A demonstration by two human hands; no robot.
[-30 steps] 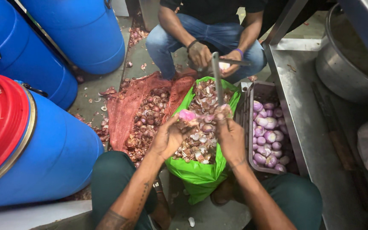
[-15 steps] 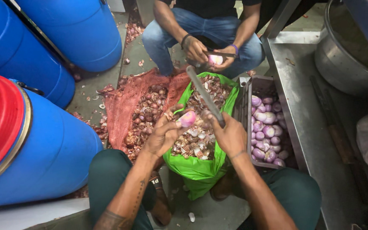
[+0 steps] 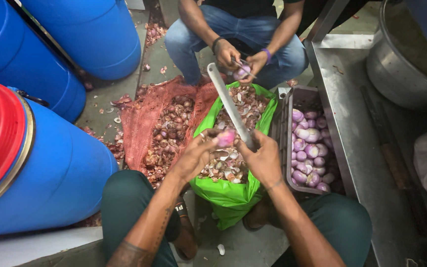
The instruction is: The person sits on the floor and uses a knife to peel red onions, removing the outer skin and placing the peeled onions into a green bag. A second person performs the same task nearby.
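Two hands of ours work over the green bag (image 3: 231, 195) of peels. Our left hand (image 3: 193, 158) pinches a pink onion (image 3: 225, 138) at the fingertips, closed on it. Our right hand (image 3: 263, 158) is clamped around the handle of a long knife (image 3: 228, 104), blade angled up and away toward the far person, passing just beside the onion. Bag sits between our knees, full of skins. Red mesh sack (image 3: 149, 123) with unpeeled onions lies left of the bag, touching it. Crate (image 3: 285, 113) of peeled onions stands right of the bag, against a steel counter (image 3: 352, 123). Blue drums (image 3: 65, 168) on the left. Across from us another person (image 3: 243, 24) squats, both hands on a small onion and a small knife.
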